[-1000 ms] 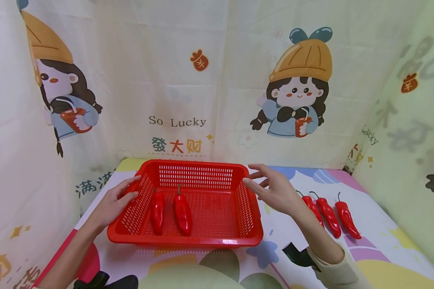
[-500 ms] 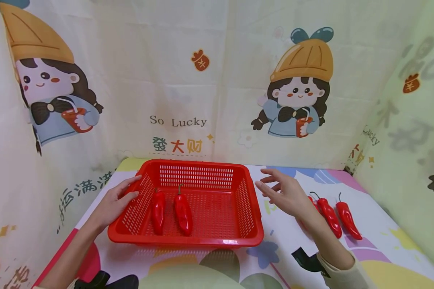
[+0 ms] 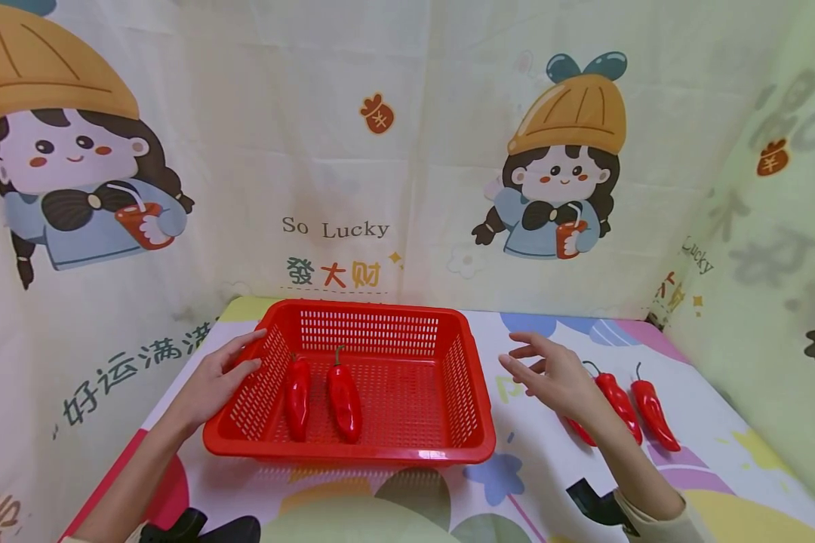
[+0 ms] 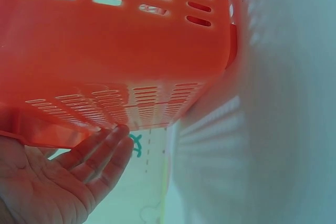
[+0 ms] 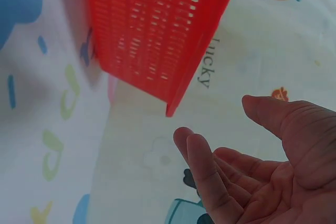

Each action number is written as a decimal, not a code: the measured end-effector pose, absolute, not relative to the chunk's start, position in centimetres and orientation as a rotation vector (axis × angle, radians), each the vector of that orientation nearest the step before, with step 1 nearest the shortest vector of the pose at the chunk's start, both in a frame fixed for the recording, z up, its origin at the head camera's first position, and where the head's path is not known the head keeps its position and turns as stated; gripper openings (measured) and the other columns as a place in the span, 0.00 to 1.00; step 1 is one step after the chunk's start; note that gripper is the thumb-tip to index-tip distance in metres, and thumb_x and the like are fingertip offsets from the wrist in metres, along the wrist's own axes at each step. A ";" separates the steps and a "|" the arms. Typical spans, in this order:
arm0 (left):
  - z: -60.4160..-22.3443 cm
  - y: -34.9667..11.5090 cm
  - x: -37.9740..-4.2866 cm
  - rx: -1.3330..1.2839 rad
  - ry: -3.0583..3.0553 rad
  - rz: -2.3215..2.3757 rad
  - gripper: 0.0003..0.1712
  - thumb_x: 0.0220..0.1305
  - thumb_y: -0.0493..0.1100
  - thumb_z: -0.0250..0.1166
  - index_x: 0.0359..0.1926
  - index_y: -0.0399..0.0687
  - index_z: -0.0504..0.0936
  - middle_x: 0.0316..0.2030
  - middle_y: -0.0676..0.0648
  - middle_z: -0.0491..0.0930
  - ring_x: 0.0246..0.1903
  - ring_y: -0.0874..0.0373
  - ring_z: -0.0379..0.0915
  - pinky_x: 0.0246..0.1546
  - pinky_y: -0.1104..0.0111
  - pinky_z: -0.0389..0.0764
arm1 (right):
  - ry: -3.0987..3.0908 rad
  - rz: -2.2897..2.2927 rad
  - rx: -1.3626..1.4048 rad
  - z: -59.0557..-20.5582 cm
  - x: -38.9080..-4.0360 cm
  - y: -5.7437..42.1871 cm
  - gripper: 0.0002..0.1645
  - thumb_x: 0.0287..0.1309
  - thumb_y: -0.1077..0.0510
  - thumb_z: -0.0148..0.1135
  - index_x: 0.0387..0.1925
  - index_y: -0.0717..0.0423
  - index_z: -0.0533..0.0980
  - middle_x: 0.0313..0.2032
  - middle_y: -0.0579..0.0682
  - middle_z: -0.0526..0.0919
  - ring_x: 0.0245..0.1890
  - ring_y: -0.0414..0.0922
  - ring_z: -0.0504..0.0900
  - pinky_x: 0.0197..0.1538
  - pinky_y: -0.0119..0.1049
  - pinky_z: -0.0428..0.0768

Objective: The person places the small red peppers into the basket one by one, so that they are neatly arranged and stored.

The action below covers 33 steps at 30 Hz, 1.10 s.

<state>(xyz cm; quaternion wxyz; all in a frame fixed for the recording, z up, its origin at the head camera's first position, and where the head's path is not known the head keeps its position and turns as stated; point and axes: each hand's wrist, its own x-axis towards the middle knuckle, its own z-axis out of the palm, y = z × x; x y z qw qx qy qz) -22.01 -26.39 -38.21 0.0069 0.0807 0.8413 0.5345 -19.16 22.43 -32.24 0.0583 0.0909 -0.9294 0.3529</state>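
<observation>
A red plastic basket (image 3: 407,453) with slotted walls stands on the table. My left hand (image 3: 210,388) holds its left rim, with thumb and index finger on top; in the left wrist view, other fingers (image 4: 105,156) lie against the outside wall. Two red chili peppers, one at the left (image 3: 297,400) and another beside it (image 3: 344,403), lie in the basket's left half. My right hand (image 3: 553,377) hovers right of the basket, fingers loosely bent, nothing in them. The right wrist view shows a gap between that hand (image 5: 262,177) and the basket wall (image 5: 142,30).
On the table at the right lie more red chili peppers: one far right (image 3: 654,415), one beside it (image 3: 618,403), and one partly hidden under my right forearm (image 3: 579,431). A printed cloth curtain (image 3: 421,188) closes off the back and both sides.
My right hand has moved away from the basket's right rim, rightward and slightly toward me, over the nearest loose pepper. The left hand, basket and peppers stay in place.
</observation>
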 end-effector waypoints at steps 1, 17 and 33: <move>-38.2 -26.4 -22.0 0.251 2.630 1.673 0.38 0.75 0.47 0.60 0.80 0.53 0.56 0.68 0.29 0.67 0.46 0.45 0.82 0.36 0.58 0.89 | -2.818 1.070 0.276 -32.4 -19.1 22.6 0.38 0.65 0.42 0.67 0.68 0.58 0.70 0.56 0.63 0.83 0.41 0.49 0.89 0.33 0.36 0.88; -38.4 -26.4 -21.9 0.246 2.599 1.682 0.38 0.76 0.46 0.59 0.81 0.53 0.54 0.68 0.29 0.67 0.46 0.46 0.82 0.36 0.57 0.89 | -2.858 1.017 0.180 -34.1 -19.0 24.9 0.38 0.64 0.44 0.68 0.67 0.62 0.71 0.55 0.65 0.83 0.44 0.54 0.89 0.35 0.37 0.88; -38.4 -26.5 -22.0 0.257 2.589 1.694 0.38 0.77 0.46 0.58 0.81 0.53 0.55 0.67 0.28 0.68 0.44 0.47 0.83 0.36 0.57 0.89 | -2.875 0.766 0.177 -35.5 -18.9 27.2 0.37 0.61 0.46 0.71 0.64 0.62 0.73 0.55 0.67 0.82 0.51 0.62 0.84 0.42 0.51 0.88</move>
